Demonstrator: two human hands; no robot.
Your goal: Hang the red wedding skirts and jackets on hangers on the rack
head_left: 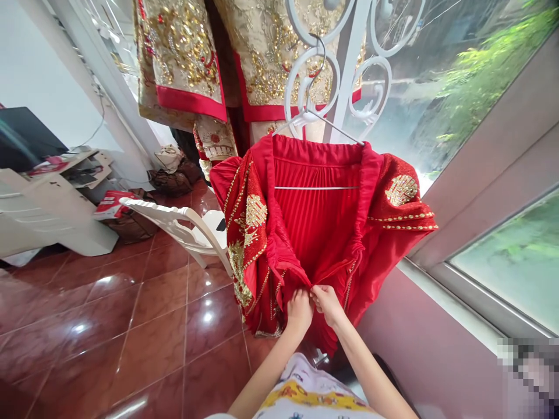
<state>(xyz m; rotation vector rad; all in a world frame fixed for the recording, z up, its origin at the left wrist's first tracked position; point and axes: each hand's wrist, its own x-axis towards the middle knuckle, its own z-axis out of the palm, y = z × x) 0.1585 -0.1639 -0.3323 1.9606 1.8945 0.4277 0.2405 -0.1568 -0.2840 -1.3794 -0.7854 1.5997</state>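
Observation:
A red pleated skirt [318, 224] with gold beading hangs from a wire hanger [315, 112] hooked on white scroll ironwork. Its gathered waistband is spread, so the pleated inside shows. At the front edge of the waist opening, my left hand [300, 308] is closed on the red cloth, its fingertips partly hidden in the folds. Close beside it, my right hand [325, 304] pinches the same edge between thumb and fingers. The two hands almost touch.
Cream and gold garments with red hems [271, 75] hang behind. Left of the skirt stands a white chair [179, 224] with a dark phone-like object [221, 224] on its seat. A white desk [48, 203] is further left. A window [502, 233] borders the right side.

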